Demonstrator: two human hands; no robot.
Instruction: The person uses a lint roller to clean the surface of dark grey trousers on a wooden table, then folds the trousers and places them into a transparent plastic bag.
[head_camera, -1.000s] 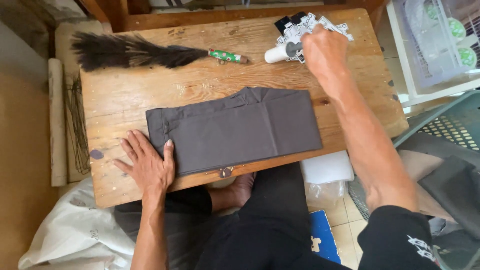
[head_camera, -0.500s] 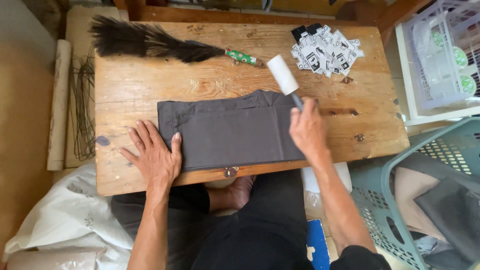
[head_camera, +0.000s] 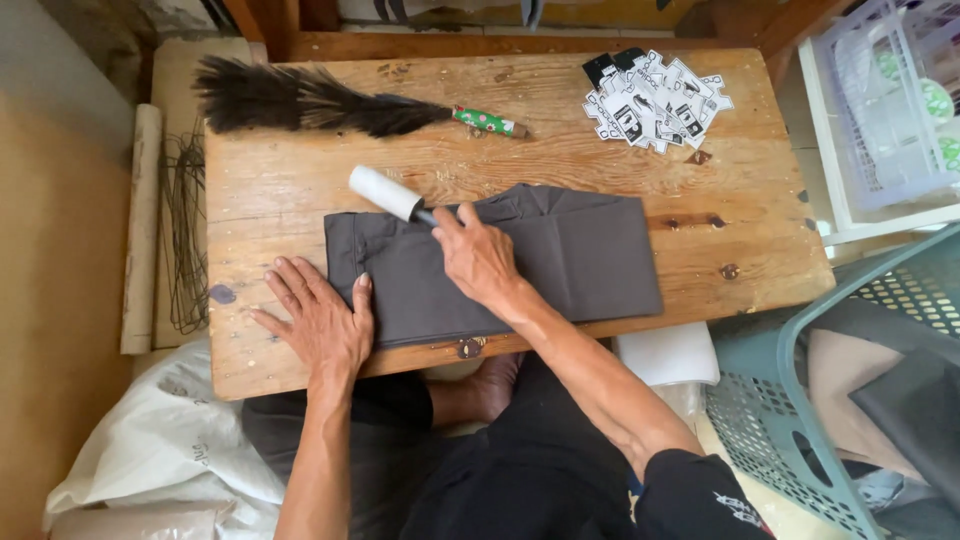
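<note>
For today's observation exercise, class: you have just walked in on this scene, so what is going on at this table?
A person sits at a wooden table with a folded dark grey garment lying flat on it. The right hand holds a lint roller, its white roll at the garment's upper left corner. The left hand lies flat on the garment's left edge. A black feather duster and a pile of printed paper tags lie farther back.

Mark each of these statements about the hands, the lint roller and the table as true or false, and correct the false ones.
1. The right hand holds a lint roller. True.
2. The left hand grips the feather duster. False: it lies flat, partly on the folded grey garment.
3. The roller head is at the garment's left end. True.
4. The paper tags lie on the garment. False: they lie apart, on the wooden table, near its far right corner.
</note>
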